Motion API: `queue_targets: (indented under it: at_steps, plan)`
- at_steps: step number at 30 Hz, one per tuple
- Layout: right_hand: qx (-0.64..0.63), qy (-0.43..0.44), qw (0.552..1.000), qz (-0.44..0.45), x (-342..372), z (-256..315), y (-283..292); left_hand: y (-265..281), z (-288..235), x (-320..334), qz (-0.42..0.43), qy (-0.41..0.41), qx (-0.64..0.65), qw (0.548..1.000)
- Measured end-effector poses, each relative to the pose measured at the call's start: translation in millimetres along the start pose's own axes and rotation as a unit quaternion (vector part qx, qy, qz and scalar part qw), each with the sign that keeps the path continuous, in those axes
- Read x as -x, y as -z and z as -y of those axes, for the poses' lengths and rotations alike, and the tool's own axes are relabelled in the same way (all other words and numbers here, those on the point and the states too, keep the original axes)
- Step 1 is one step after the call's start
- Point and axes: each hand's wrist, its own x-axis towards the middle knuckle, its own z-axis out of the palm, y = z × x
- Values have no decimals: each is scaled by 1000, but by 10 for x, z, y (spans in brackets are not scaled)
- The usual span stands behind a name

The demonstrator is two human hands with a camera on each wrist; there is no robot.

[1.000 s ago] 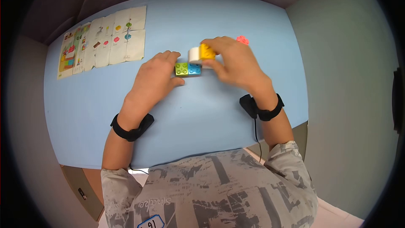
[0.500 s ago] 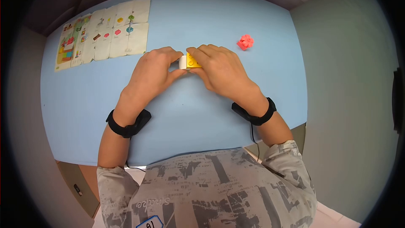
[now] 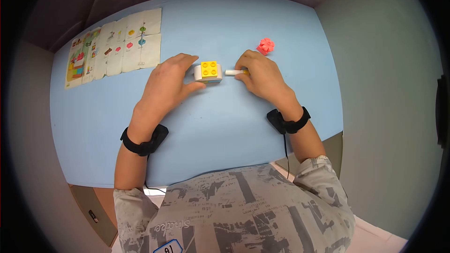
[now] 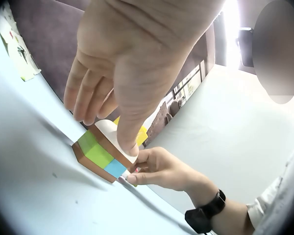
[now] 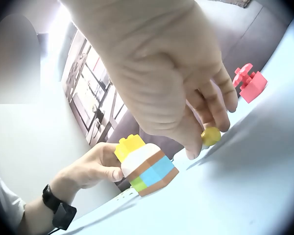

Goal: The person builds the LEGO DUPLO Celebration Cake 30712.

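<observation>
1. The left hand (image 3: 165, 78) is released, thumb and fingers spread at the left side of a layered stack of plastic toy bricks (image 3: 208, 76); whether its thumb touches the stack, I cannot tell.
2. That stack stands upright on the pale blue worktop (image 3: 187, 122), between the two hands. From the bottom up it shows a brown layer, a lime-green brick (image 4: 95, 149) beside a sky-blue brick (image 4: 115, 168), another brown layer, a white round-ended piece (image 5: 141, 157) and a yellow four-studded block (image 3: 209, 69) on top.
3. The right hand (image 3: 263, 72) is grasping a slim white cylindrical piece with a yellow end (image 3: 231, 72), pinched between thumb and fingers at that yellow end. The white end points toward the stack, just beside it and apart from it.
4. A coral-red block with a flower-shaped top (image 3: 266, 46) sits on the worktop beyond the right hand, near its fingers but not touching them.
5. A creased paper sheet with printed coloured pictures (image 3: 117, 47) lies at the far left of the worktop.
6. Each wrist wears a black strap (image 3: 137, 145) carrying a small dark device.
</observation>
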Motion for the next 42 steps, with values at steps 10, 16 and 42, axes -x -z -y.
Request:
queue_targets:
  at_steps: [10, 16, 42]
  plan:
    - [-132, 191, 967, -106, -95, 480, 386, -8, -119, -85, 36, 3, 83, 996]
    - [-11, 231, 967, -107, -237, 623, 368, -30, -69, -92, 6, -34, 82, 996]
    - [-12, -34, 999, 1, -240, -474, 264, 5, -14, -278, 53, 22, 7, 998]
